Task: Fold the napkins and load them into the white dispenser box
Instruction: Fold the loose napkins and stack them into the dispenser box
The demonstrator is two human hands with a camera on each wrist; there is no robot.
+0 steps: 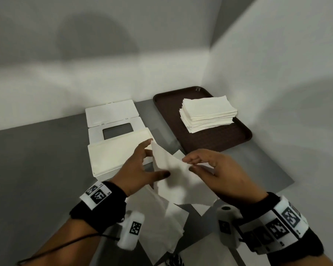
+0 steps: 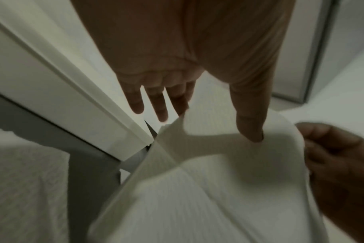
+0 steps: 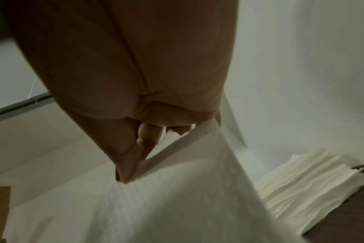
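Note:
Both hands hold one white napkin (image 1: 173, 169) up over the grey table. My left hand (image 1: 156, 160) has its thumb on the near face and its fingers spread at the top corner, beside the white dispenser box (image 1: 104, 169). In the left wrist view the left hand's thumb (image 2: 251, 131) presses the napkin (image 2: 218, 189) and the index finger is hidden behind it. My right hand (image 1: 187, 164) pinches the napkin's right edge between thumb and forefinger; the right wrist view shows that pinch (image 3: 127, 174) on the napkin (image 3: 177, 197). The box's lid (image 1: 112, 114) lies open behind it.
A brown tray (image 1: 167, 116) at the back right carries a stack of flat napkins (image 1: 208, 114), also seen in the right wrist view as the stack (image 3: 301, 180). More loose napkins (image 1: 161, 223) lie on the table under my wrists. White walls close in behind and on the right.

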